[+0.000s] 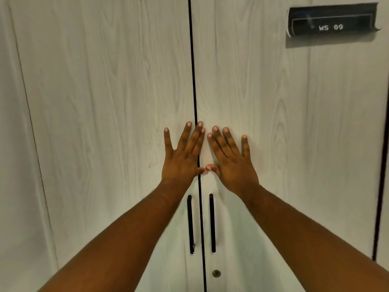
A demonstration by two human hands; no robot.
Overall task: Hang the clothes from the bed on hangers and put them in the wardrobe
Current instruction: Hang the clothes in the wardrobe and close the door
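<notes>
Head view. Close up to the wardrobe [94, 91], pale wood grain across the whole frame, both doors closed along a dark seam [194, 70] down the middle. Left hand [182, 159] flat against the left door at frame centre, fingers straight and spread, gripping nothing, two fingertips reaching just across the seam. Right hand [232, 163] flat against the right door just beside it, fingers likewise straight and fanned, holding nothing. Thumb tips meeting over the seam, between the two palms. Bare forearms rising from the lower corners of the frame. Below the hands, two upright black bars, one on each side of the seam: left handle [191, 225] and right handle [212, 223], both untouched. Lower still, on the right door, a small round lock [216, 273]. Upper right, a dark label [331, 26] reading "WS 09". Far right, another dark vertical gap [380, 165].
</notes>
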